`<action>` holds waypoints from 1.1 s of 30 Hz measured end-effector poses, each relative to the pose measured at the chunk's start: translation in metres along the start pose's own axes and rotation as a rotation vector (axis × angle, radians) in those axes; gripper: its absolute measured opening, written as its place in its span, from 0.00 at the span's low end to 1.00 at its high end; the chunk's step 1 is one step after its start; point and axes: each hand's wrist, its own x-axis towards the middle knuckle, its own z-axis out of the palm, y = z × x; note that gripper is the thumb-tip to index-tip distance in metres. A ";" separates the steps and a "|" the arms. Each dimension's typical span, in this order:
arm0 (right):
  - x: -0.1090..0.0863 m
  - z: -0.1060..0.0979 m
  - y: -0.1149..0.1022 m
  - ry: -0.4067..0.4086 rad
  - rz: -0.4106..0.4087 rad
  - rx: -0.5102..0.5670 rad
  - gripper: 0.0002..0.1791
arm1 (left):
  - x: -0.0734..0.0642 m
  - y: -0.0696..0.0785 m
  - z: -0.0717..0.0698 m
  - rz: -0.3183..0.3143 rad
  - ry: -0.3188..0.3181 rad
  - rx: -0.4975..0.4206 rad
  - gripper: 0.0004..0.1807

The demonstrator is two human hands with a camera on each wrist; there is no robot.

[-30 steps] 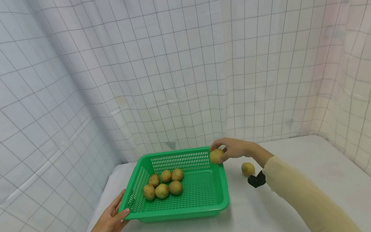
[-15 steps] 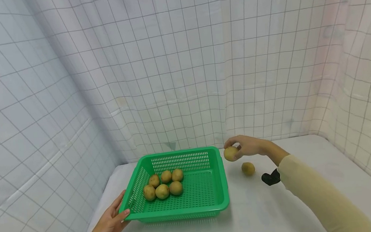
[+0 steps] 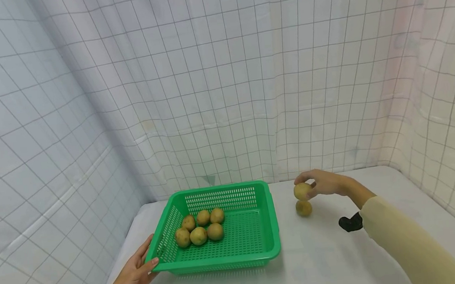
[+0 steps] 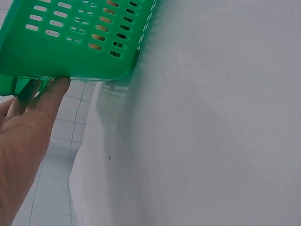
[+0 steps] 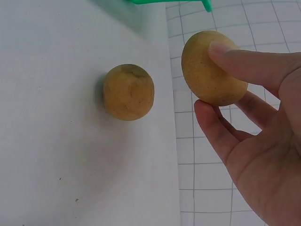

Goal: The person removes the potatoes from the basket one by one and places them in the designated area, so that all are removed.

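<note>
In the head view, my left hand (image 3: 131, 276) holds the near left corner of a green plastic basket (image 3: 221, 260), thumb on the rim. Its fingers lie along the outside under the rim in the left wrist view. Several potatoes (image 3: 198, 236) sit in the basket's left half. To the right of the basket, my right hand (image 3: 324, 182) pinches a round potato (image 5: 207, 68) between thumb and fingertips, held above the table. Another potato (image 5: 128, 92) lies on the white table just in front of that hand, overlapped by the held one in the head view.
The white tabletop (image 3: 315, 260) extends to the right of the basket. White gridded curtains (image 3: 215, 93) hang behind and on both sides. A small black object (image 3: 351, 222) shows beside the right sleeve (image 3: 406, 234).
My right hand has moved right with its potato, from over the basket's right rim to beside the potato on the table. The left hand and basket stay put.
</note>
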 end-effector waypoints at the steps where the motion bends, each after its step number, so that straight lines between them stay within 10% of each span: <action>1: -0.002 -0.001 0.003 0.007 0.009 0.006 0.28 | 0.000 0.000 0.000 0.001 -0.003 -0.001 0.43; 33: -0.038 0.016 0.085 0.049 0.072 0.104 0.29 | 0.000 0.000 0.001 -0.033 0.028 0.016 0.44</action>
